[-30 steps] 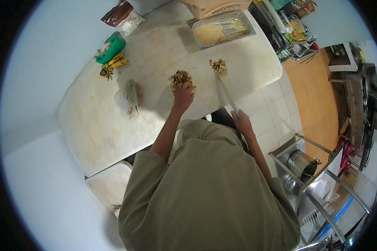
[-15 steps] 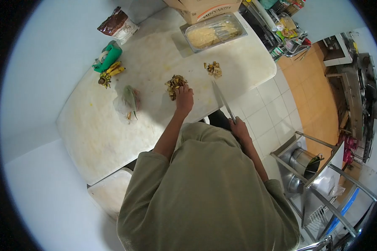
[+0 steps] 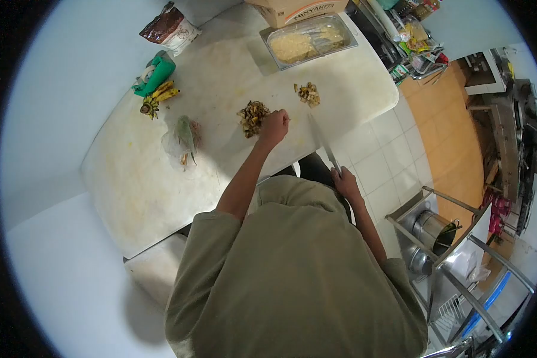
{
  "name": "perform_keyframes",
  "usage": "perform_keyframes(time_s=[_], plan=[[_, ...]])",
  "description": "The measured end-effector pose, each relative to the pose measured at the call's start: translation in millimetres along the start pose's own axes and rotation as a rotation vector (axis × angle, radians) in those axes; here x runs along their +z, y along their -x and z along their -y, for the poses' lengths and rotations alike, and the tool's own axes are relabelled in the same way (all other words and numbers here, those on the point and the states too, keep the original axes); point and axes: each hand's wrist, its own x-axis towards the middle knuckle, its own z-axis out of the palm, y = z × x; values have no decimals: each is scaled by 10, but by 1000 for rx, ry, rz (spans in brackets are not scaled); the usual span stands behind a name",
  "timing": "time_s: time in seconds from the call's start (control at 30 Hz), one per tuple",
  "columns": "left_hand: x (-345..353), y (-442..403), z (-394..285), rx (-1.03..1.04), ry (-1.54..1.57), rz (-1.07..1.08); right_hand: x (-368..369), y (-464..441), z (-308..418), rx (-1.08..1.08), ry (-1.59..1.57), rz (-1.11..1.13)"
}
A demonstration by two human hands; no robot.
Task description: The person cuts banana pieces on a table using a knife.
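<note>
My left hand (image 3: 274, 127) is closed just right of a larger pile of brown and pale chopped pieces (image 3: 252, 114). What its curled fingers hold, if anything, is hidden or too small to make out. My right hand (image 3: 345, 182) grips the handle of a long knife (image 3: 323, 141) near the table's front edge. The blade points away from me, its tip by a smaller pile of cut pieces (image 3: 308, 94). Both piles lie on the pale work table (image 3: 221, 89).
At the back stand a metal pan of pale yellow food (image 3: 292, 48) and a cardboard box (image 3: 298, 11). On the left are bananas (image 3: 161, 95), a green tape dispenser (image 3: 154, 74), a brown-white packet (image 3: 172, 30) and a clear plastic bag (image 3: 182, 143). A metal rack (image 3: 438, 238) stands right.
My left hand has moved right, off the larger pile, and its fingers have curled in. My right hand still holds the knife in nearly the same place.
</note>
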Motion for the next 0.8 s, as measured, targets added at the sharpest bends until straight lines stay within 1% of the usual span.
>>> perform_keyframes(time_s=[0.1,0.2,0.3,0.4,0.5,0.6,0.7,0.8], plan=[[214,-344,-98,-64,445,-175,-38,-1,-20,0,-33,-26],[293,-568,-104,-40,565,-252,-96,130,112,36,-68,-17],[302,-563,144,51,308,-299,-91,178,166,20,-115,-46],[-143,-193,272,77,-92,-210,-128,202,252,51,-147,-29],[-468,271,332,101,-420,-81,-79,158,204,0,-133,-61],[-447,435,594,164,-400,-106,-31,27,129,-20,-124,-30],[-442,473,633,143,-396,-103,-48,8,160,-8,-125,-4],[-454,438,615,131,-323,-67,-19,-17,142,-12,-131,-12]])
